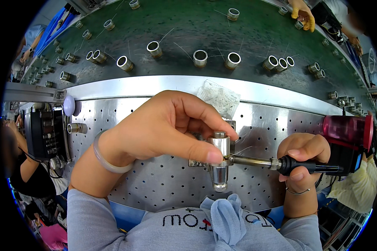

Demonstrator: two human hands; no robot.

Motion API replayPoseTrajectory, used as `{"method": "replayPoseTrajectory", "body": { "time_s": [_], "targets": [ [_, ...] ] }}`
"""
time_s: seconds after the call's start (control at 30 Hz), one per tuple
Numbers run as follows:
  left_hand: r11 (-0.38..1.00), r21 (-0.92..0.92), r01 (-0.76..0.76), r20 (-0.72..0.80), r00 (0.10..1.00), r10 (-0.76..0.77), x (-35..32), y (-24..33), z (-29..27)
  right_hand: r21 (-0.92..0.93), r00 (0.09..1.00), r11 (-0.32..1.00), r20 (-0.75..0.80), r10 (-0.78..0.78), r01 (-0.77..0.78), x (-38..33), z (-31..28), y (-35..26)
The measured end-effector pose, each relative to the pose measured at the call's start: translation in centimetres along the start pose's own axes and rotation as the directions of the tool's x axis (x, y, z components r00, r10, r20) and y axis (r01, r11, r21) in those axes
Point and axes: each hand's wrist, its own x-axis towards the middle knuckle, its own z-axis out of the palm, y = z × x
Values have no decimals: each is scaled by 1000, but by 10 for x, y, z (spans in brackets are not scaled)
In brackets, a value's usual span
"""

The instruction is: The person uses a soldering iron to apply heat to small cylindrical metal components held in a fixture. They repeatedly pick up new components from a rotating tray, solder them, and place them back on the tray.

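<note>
My left hand [167,129] pinches a shiny metal cylinder [220,146] between thumb and fingers. The cylinder stands above a small metal block [196,163], mostly hidden behind my hand; a rounded, bright end [220,186] points toward me. In my right hand [304,155], the fingers wrap round the black handle of a soldering iron [255,162]. The iron's metal shaft points left, and its tip meets the cylinder's side at about mid-length, close to my left thumb. A thin wire [241,151] sticks out near that contact. Whether the tip touches the wire, I cannot tell.
Beyond the perforated metal worktop [151,188] runs a green conveyor belt [176,25] with several metal sleeves [200,58] trailing thin wires. A stained cloth [220,98] lies at the edge. A pink-red container [347,130] stands right; another person's gloved hand [304,16] reaches over the belt.
</note>
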Motion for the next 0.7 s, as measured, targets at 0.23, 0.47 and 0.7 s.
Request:
{"method": "replayPoseTrajectory", "body": {
  "time_s": [0.23,0.47,0.7],
  "targets": [
    [1000,-20,23,-6,1000,-23,0,1,2,94,999,995,-28,19,-16,1,2,-2],
    [999,-21,31,-10,999,-31,0,1,2,49,999,998,-38,31,-30,-2,0,0],
    [1000,2,11,-9,1000,-11,0,2,2,18,1000,1000,6,5,-5,-1,-2,-1]
  ]
}}
